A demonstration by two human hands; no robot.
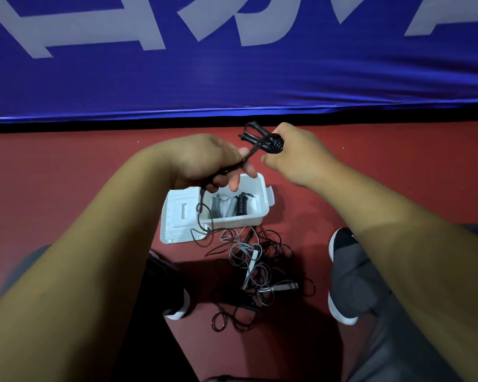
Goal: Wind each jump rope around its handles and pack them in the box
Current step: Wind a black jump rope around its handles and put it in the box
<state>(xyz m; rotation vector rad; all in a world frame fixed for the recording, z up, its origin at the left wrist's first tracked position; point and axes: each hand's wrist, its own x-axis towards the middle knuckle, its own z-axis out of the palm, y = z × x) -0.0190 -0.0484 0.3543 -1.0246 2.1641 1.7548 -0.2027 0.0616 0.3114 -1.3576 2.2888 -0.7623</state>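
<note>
Thin black cord jump rope (274, 144) | judged light, limp, springy (coils could slip) | right hand (297, 158) curls round wound handles | left hand (204, 161) pinches trailing cord

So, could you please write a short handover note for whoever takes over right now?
Left hand pinches the loose cord of the black rope.
Right hand grips its handles, with the cord partly wound round them.
Box sits open on the floor with three wound ropes inside.
Done: three packed.
Left: finish winding this one and pack it, then do the loose ropes tangled on the floor near the box.
</note>
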